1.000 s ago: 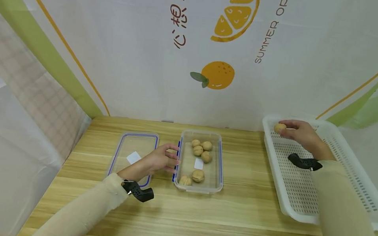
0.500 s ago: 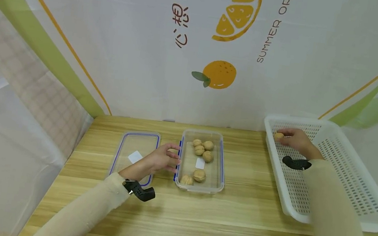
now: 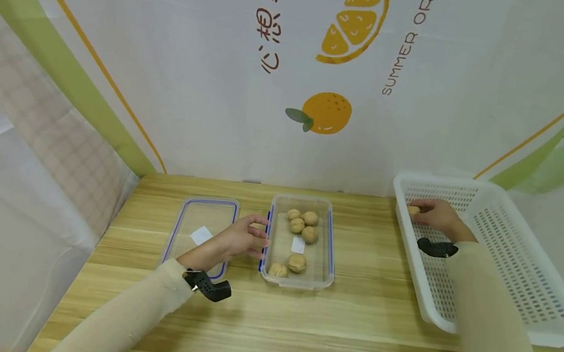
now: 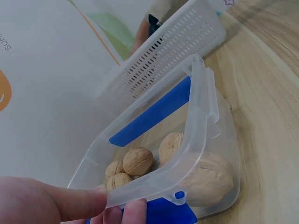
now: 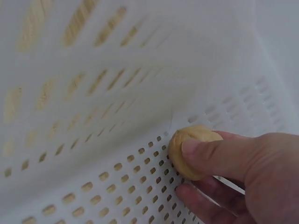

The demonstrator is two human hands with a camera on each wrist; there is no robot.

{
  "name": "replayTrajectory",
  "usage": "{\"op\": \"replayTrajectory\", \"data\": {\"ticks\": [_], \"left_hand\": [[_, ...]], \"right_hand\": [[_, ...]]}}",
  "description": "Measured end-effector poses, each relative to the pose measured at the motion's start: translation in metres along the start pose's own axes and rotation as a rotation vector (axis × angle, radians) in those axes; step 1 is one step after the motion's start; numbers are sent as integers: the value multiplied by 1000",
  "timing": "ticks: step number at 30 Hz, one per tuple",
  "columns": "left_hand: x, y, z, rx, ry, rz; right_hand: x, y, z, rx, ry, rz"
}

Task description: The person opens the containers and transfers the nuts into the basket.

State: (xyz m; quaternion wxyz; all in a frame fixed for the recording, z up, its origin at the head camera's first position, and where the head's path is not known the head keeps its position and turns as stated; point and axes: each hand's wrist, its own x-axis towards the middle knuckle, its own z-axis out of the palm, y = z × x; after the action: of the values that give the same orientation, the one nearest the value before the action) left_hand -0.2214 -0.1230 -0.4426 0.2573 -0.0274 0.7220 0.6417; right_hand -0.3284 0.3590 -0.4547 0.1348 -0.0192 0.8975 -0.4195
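Note:
My right hand (image 3: 434, 215) is low inside the white perforated basket (image 3: 526, 273) at its far left corner, pinching a walnut (image 3: 413, 210) between thumb and fingers; the right wrist view shows the walnut (image 5: 189, 150) right at the holed basket floor (image 5: 107, 186). My left hand (image 3: 241, 239) holds the left rim of a clear plastic box (image 3: 327, 247) with blue clips, thumb along the rim (image 4: 74, 201). Several walnuts (image 3: 300, 226) lie in the box (image 4: 205, 102), and the left wrist view shows one large walnut (image 4: 208, 179) by the near corner.
The box's clear lid (image 3: 200, 230) with a blue seal lies flat left of my left hand. A wooden table (image 3: 347, 333) carries everything. A white printed backdrop (image 3: 301, 71) stands close behind, and sheeting closes both sides.
My right hand has dropped from above the basket's far rim down into the basket with the walnut. The left hand has stayed on the box.

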Motion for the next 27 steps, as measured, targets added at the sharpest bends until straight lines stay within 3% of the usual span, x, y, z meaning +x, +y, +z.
{"op": "replayTrajectory", "data": {"ticks": [16,27], "left_hand": [[0,0,-1,-7,-8,-2],[-1,0,-2,4,-13,3]], "right_hand": [[-3,-3,-3,-46,-11,-7],[-9,-26,-20,-230,-14,-73]]}}
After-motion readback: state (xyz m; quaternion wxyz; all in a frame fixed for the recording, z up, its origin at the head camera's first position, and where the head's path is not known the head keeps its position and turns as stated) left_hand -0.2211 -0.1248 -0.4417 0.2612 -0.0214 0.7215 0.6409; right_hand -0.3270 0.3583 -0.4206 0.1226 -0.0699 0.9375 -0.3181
